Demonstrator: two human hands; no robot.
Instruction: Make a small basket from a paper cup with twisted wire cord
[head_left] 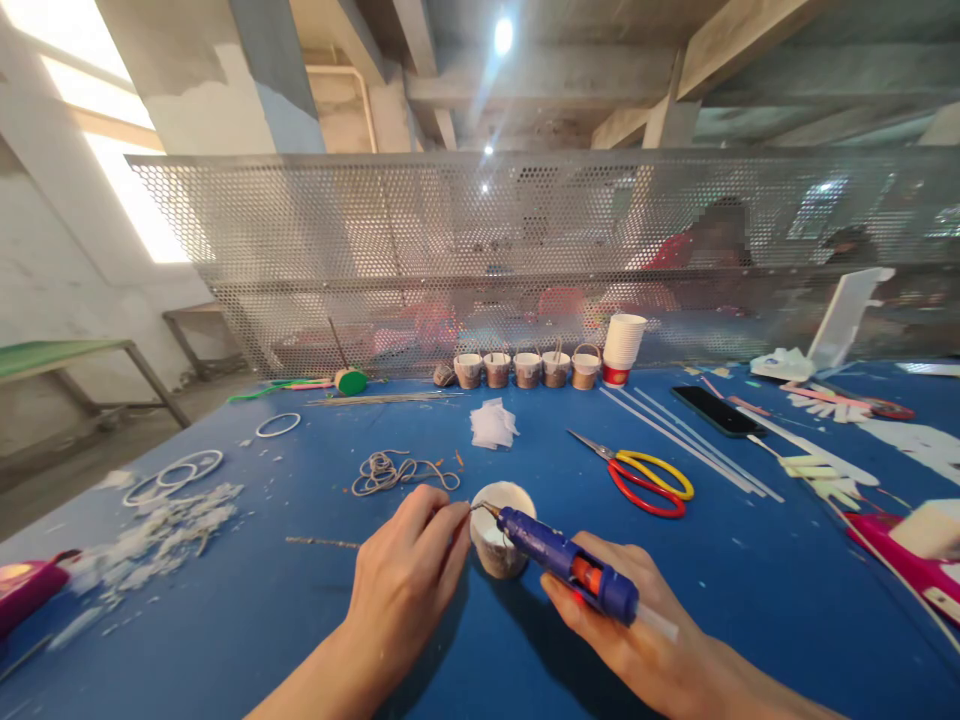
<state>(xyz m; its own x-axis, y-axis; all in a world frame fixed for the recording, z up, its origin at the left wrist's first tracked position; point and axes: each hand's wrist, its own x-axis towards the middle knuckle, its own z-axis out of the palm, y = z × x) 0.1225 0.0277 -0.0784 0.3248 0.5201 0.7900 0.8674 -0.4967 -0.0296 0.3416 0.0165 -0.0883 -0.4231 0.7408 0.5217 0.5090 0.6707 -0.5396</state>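
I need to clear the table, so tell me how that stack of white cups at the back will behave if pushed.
The stack of white cups is tall and narrow, so it would probably tip rather than slide. It looks like thin disposable ware, likely light and easily crushed.

Bright window glare upper left, ceiling lamp flare, wide-angle edge distortion
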